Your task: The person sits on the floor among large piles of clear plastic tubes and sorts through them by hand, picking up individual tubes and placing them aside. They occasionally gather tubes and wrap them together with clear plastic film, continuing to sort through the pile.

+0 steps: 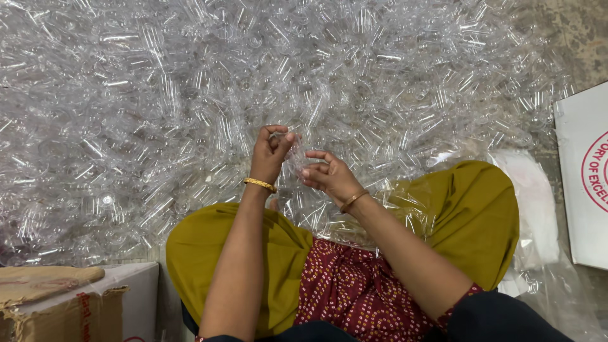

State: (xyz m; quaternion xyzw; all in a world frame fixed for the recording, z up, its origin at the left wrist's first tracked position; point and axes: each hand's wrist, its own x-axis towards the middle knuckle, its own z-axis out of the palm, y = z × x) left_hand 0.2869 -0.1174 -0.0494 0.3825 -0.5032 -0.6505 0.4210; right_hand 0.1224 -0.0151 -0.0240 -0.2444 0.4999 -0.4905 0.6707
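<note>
Huge heap of clear plastic pieces (190, 95) covers the floor, spreading right up to the seated person's knees in olive-yellow cloth (468, 209). White carton (586, 183) at right edge, torn brown cardboard box (57, 304) lower left, clear plastic sheet (538, 253) under right knee. Left hand (269, 155), gold bangle at wrist, fingers curled together around a small clear piece (292, 157); right hand (329, 177) just beside it, fingers pinched on the same piece, held above the heap's near edge. Risk, judged: the transparent piece could slip from the pinch and vanish into the identical heap.
</note>
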